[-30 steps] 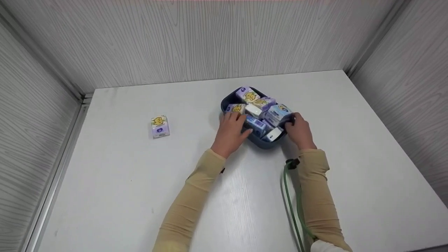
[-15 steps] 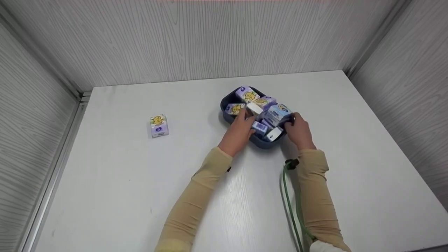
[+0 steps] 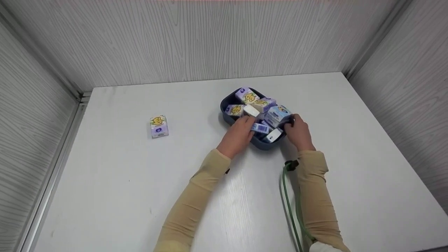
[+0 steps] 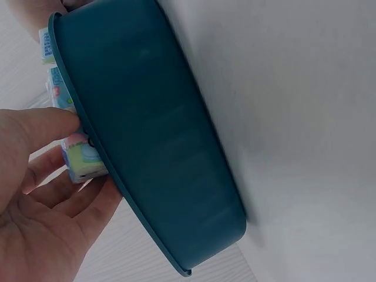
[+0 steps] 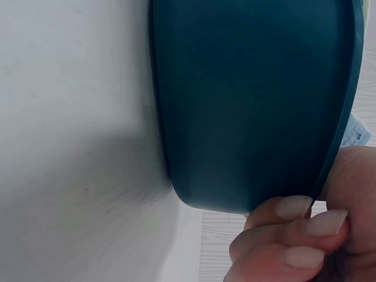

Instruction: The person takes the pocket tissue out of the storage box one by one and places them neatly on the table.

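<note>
A dark blue-green plastic tub [image 3: 265,144] stands on the table, heaped with small tissue packs in purple, blue and white wrapping. My left hand [image 3: 238,135] reaches over its near-left rim. In the left wrist view, the thumb [image 4: 53,124] and fingers take a tissue pack [image 4: 85,157] between them at the rim. At the tub's right end, my right hand [image 3: 299,133] grips the rim, its curled fingers [image 5: 282,235] lying against the outer wall in the right wrist view. A blue tissue pack [image 3: 279,113] lies on top of the heap beside that hand.
A single purple and yellow tissue pack [image 3: 159,126] lies on the white table [image 3: 105,168], left of the tub. A green cable [image 3: 289,206] runs along the right forearm. Grey wood-grain panels [image 3: 210,42] enclose the table at the back and sides.
My left hand has moved right from the tub's left rim into the packs, then drawn slightly back toward the near rim. The right hand has stayed on the tub's right end.
</note>
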The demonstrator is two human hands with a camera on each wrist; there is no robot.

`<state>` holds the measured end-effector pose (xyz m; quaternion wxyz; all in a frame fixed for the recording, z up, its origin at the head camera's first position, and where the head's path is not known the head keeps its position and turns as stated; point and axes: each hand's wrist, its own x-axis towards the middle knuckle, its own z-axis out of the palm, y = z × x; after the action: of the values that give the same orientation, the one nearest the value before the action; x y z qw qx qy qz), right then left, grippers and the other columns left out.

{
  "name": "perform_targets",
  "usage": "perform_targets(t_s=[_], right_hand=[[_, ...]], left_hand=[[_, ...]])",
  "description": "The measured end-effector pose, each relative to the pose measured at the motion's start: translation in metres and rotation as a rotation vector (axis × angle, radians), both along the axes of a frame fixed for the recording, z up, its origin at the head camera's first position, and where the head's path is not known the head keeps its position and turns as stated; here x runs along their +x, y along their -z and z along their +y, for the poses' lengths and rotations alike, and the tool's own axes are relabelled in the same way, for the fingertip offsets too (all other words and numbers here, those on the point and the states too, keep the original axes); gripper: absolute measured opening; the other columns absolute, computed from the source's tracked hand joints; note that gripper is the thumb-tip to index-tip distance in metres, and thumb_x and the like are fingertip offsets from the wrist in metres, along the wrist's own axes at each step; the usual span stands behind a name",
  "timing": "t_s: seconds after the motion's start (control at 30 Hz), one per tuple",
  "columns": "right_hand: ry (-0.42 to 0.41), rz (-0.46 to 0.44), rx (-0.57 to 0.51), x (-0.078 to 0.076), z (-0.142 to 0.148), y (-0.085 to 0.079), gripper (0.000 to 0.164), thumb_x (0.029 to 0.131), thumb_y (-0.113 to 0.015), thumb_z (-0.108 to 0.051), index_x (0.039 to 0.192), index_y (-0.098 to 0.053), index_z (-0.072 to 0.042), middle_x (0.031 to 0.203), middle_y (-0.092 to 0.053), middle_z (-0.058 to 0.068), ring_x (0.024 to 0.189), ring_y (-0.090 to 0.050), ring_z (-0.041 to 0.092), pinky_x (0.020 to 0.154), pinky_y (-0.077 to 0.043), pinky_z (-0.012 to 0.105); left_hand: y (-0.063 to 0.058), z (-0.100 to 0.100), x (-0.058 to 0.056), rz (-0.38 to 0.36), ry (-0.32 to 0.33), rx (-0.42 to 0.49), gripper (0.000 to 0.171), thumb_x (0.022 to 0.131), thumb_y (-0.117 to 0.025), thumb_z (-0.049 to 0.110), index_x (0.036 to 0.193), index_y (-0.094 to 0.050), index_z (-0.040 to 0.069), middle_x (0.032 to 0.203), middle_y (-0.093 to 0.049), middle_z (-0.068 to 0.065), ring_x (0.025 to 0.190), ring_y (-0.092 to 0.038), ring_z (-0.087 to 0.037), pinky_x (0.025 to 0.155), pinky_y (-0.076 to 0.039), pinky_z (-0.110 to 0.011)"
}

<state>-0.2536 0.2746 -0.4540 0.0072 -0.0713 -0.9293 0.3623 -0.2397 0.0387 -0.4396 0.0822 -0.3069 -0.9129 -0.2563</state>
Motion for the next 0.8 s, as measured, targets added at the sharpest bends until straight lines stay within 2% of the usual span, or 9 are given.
perform_targets(t_s=[0.13,0.27,0.47,0.63,0.8], right_hand=[[-0.005,0.004,0.001,0.0012,-0.0012,0.0002,0.05,0.095,-0.041,-0.015,0.141,-0.035,0.005,0.134,-0.047,0.03,0.095,-0.053,0.033,0.078,-0.044,0.042],[0.015,0.015,0.016,0.0018,-0.0022,0.0001,0.049,0.095,-0.04,-0.016,0.14,-0.037,0.004,0.129,-0.051,0.028,0.09,-0.053,0.033,0.074,-0.044,0.042],[0.084,0.022,0.039,0.0005,-0.0049,0.0014,0.045,0.096,-0.041,-0.018,0.137,-0.042,0.0,0.124,-0.056,0.025,0.088,-0.056,0.032,0.07,-0.044,0.041],[0.132,0.04,0.06,0.0001,-0.0078,0.0028,0.04,0.096,-0.042,-0.019,0.131,-0.048,0.0,0.112,-0.061,0.021,0.08,-0.057,0.029,0.063,-0.043,0.037],[0.198,0.05,0.057,0.0004,-0.0103,0.0029,0.037,0.095,-0.045,-0.026,0.121,-0.056,-0.001,0.099,-0.064,0.016,0.074,-0.056,0.026,0.059,-0.042,0.036]], left_hand=[[0.0007,-0.0031,0.0005,0.052,0.015,0.031,0.032,0.092,-0.059,0.003,0.122,-0.053,0.006,0.116,-0.055,-0.01,0.109,-0.053,-0.023,0.094,-0.043,-0.031],[0.0003,-0.0062,0.0013,0.071,0.02,0.064,0.034,0.09,-0.059,0.0,0.124,-0.054,0.007,0.114,-0.054,-0.009,0.105,-0.054,-0.02,0.091,-0.044,-0.03],[0.0011,-0.008,0.0026,0.057,0.018,0.066,0.032,0.093,-0.059,0.003,0.124,-0.055,0.007,0.115,-0.054,-0.008,0.105,-0.054,-0.019,0.091,-0.045,-0.03],[0.0027,-0.0084,0.0029,0.05,0.013,0.078,0.031,0.094,-0.058,0.004,0.124,-0.055,0.008,0.115,-0.054,-0.008,0.106,-0.054,-0.018,0.092,-0.045,-0.029],[0.0027,-0.0084,0.0025,0.044,0.013,0.075,0.034,0.094,-0.059,0.004,0.127,-0.055,0.007,0.117,-0.054,-0.008,0.109,-0.054,-0.019,0.093,-0.044,-0.029]])
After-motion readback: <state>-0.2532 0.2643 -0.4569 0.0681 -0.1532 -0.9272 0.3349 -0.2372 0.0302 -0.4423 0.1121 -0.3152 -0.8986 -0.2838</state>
